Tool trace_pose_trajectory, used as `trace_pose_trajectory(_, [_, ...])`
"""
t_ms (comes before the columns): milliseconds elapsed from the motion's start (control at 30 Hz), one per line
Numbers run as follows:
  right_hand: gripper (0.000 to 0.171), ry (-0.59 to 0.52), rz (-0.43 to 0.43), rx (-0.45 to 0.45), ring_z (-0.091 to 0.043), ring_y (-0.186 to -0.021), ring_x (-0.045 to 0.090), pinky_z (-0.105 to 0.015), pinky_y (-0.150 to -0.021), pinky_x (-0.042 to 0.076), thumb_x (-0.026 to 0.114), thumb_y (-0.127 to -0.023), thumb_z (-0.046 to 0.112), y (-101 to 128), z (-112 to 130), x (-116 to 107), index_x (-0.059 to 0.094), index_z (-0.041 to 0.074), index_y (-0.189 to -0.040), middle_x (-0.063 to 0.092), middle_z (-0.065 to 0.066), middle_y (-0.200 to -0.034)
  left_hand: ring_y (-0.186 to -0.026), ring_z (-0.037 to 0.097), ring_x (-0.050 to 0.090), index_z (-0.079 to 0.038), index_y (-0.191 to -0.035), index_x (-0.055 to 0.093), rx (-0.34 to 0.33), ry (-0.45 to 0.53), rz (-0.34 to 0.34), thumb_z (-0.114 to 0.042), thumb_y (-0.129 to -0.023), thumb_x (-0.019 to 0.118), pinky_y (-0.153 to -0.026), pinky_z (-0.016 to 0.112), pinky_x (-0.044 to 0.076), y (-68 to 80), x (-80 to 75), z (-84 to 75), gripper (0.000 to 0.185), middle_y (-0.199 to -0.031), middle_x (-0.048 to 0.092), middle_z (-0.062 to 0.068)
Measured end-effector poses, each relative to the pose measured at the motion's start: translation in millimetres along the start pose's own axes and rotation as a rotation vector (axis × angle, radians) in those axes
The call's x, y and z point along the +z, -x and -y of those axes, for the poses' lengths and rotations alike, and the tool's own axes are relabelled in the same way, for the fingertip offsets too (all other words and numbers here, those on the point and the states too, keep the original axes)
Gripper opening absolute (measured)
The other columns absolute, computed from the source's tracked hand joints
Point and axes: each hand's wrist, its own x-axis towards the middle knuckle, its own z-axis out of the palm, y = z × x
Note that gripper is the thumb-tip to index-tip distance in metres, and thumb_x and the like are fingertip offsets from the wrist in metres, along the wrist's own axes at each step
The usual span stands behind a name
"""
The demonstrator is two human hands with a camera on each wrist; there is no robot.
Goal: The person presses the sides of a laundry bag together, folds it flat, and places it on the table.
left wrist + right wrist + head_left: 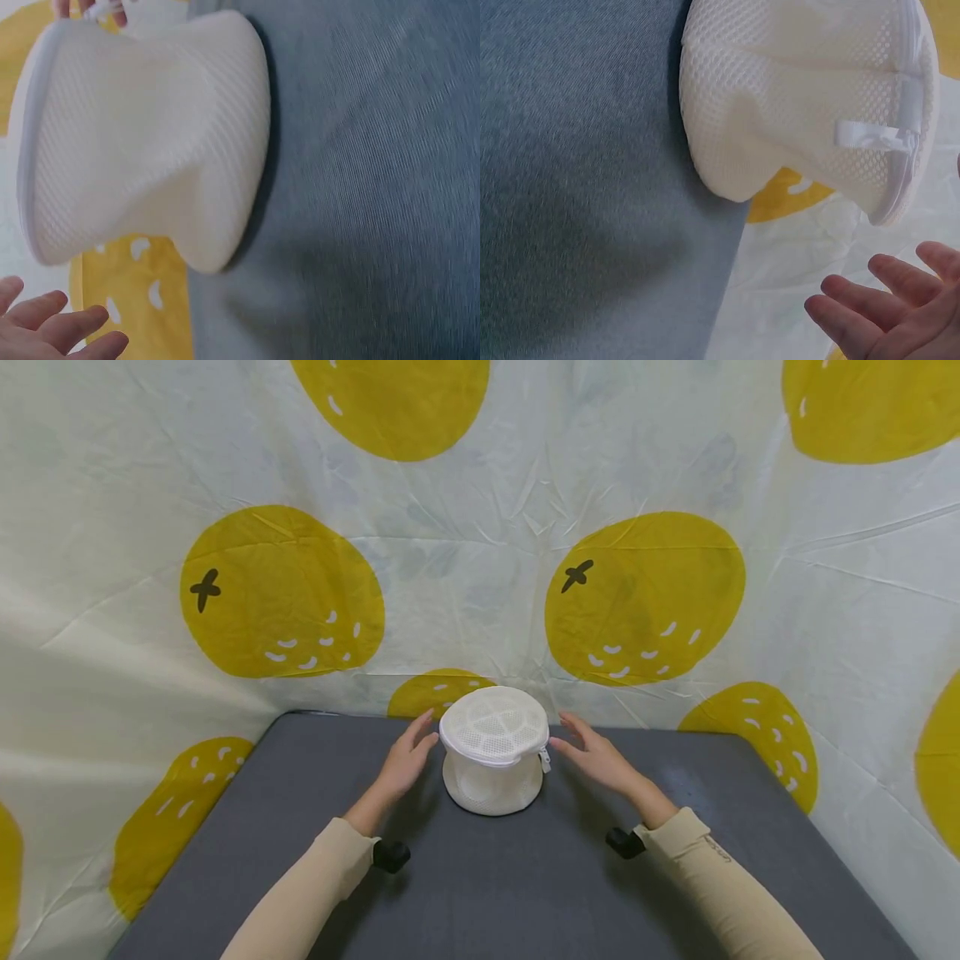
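Note:
A white mesh laundry bag (493, 777) stands upright on the dark grey table, its sides pinched in at the middle. A zipper runs round its round lid (497, 727), and a white zipper pull (545, 760) hangs at the right side. My left hand (405, 764) is held beside the bag's left side with the fingers spread, apart from the mesh in the left wrist view. On the other side my right hand (600, 764) is near the lid's rim, fingers extended. A fabric tab (866, 136) by the zipper shows in the right wrist view.
The dark grey table (495, 893) reaches back to a white cloth backdrop (465, 602) printed with large yellow fruit. Black wrist cameras sit at both cuffs, the left camera (392, 857) and the right camera (625, 842) hanging over the table.

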Motion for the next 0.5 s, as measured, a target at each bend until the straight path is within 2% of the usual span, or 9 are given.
trace_pose_trajectory(133, [0.07, -0.049, -0.029, 0.01, -0.05, -0.14, 0.04, -0.061, -0.108, 0.039, 0.057, -0.107, 0.032, -3.0, 4.3, 2.3, 0.027, -0.002, -0.16, 0.038, -0.031, -0.156, -0.147, 0.039, 0.034, -0.001, -0.158, 0.035, -0.021, 0.097, -0.002, -0.014, -0.107, 0.05, -0.115, 0.057, 0.033, -0.4, 3.2, -5.8, 0.055, -0.158, 0.039, 0.026])
trace_pose_trajectory(333, [0.061, -0.159, -0.081, 0.062, -0.046, -0.131, 0.052, -0.058, -0.101, 0.048, 0.059, -0.106, 0.022, -12.0, 10.2, 9.1, 0.035, -0.008, -0.154, 0.051, -0.031, -0.146, -0.141, 0.044, 0.042, -0.001, -0.158, 0.036, -0.131, 0.283, -0.028, -0.009, -0.104, 0.051, -0.105, 0.064, 0.041, 1.3, 7.7, -12.6, 0.056, -0.157, 0.04, 0.026])
trace_pose_trajectory(500, [0.057, -0.25, -0.1, 0.123, -0.047, -0.122, 0.059, -0.054, -0.092, 0.055, 0.057, -0.107, 0.017, -18.9, 12.8, 13.2, 0.036, -0.011, -0.152, 0.052, -0.035, -0.142, -0.135, 0.045, 0.049, 0.0, -0.155, 0.041, -0.207, 0.386, -0.086, -0.008, -0.103, 0.05, -0.101, 0.06, 0.048, 1.7, 10.8, -17.5, 0.053, -0.152, 0.046, 0.027])
